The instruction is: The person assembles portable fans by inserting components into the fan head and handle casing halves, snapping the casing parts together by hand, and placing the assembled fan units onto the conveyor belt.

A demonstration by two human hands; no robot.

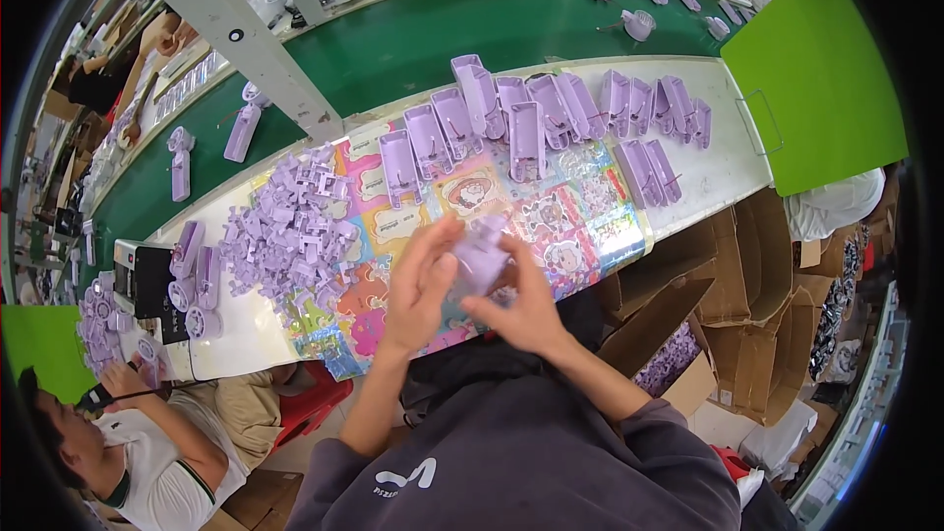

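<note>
A light-purple plastic part (482, 254), smeared by motion, is between my two hands above the table's front edge. My left hand (421, 285) closes on its left side, with the thumb toward me. On its other side, the fingers of my right hand (523, 297) curl round it. Ahead of my hands, several open purple plastic housings (527, 143) stand in a row, some with thin wires showing. To the left lies a heap of small purple plastic pieces (290, 226). A colourful printed sheet (472, 192) covers the tabletop beneath my hands.
Behind the table runs a green conveyor belt (403, 44) with purple parts on it. A grey metal post (241, 39) rises at the left. Cardboard boxes (742, 275) stand at the right, near a green panel (816, 79). A co-worker (167, 442) sits at the lower left.
</note>
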